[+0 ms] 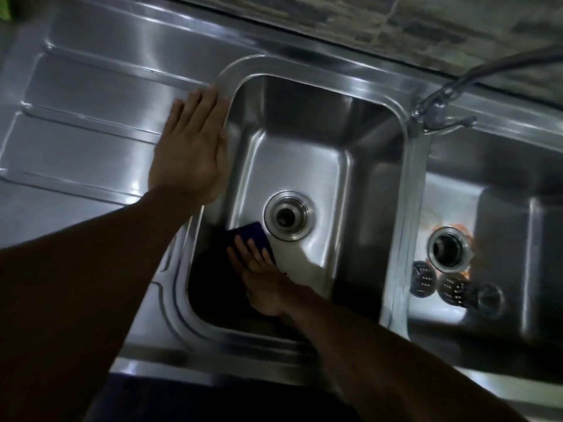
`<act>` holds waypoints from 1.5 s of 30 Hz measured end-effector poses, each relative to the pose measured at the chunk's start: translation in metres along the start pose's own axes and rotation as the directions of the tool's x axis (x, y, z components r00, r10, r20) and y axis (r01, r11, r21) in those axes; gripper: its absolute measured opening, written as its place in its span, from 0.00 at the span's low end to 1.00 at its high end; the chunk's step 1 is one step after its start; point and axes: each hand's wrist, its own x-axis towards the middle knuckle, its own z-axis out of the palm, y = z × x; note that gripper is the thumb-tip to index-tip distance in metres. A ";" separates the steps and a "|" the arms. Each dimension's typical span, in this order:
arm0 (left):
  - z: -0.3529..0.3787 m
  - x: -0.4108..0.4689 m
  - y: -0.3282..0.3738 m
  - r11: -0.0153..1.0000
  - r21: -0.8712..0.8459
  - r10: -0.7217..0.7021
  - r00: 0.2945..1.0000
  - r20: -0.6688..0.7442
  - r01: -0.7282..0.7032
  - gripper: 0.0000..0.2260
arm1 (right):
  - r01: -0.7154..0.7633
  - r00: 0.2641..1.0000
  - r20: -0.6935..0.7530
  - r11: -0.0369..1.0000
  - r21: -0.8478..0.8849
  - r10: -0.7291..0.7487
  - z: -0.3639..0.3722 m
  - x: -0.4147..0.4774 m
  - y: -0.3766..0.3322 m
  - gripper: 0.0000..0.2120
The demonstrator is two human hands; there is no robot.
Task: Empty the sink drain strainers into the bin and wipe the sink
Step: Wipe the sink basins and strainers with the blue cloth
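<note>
With both strainers (438,284) out beside the rt drain (449,248), right hand (265,284) presses flat on cloth (254,239), left hand (190,147) splayed flat; wiping underway.

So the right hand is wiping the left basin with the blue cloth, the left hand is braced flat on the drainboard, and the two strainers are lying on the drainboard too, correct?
Not quite. The head view shows the two strainers lying in the right basin, beside its open drain, not on the drainboard. The rest holds: the right hand presses the blue cloth into the left basin, and the left hand lies flat on the drainboard.
</note>
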 end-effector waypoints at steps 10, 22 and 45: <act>-0.003 -0.004 0.009 0.999 -0.039 -0.005 1.000 0.007 0.006 0.25 | -0.477 0.879 -0.041 0.877 -0.065 0.475 -0.004 -0.086 0.056 0.46; -0.003 -0.002 0.005 0.999 -0.043 -0.019 0.999 0.026 0.020 0.24 | -0.608 0.757 -0.226 0.788 0.097 0.613 -0.093 0.004 0.102 0.50; 0.003 0.000 -0.001 1.000 -0.028 0.006 1.000 0.017 -0.006 0.25 | -0.152 0.909 -0.392 0.988 0.002 0.141 -0.108 0.083 0.053 0.38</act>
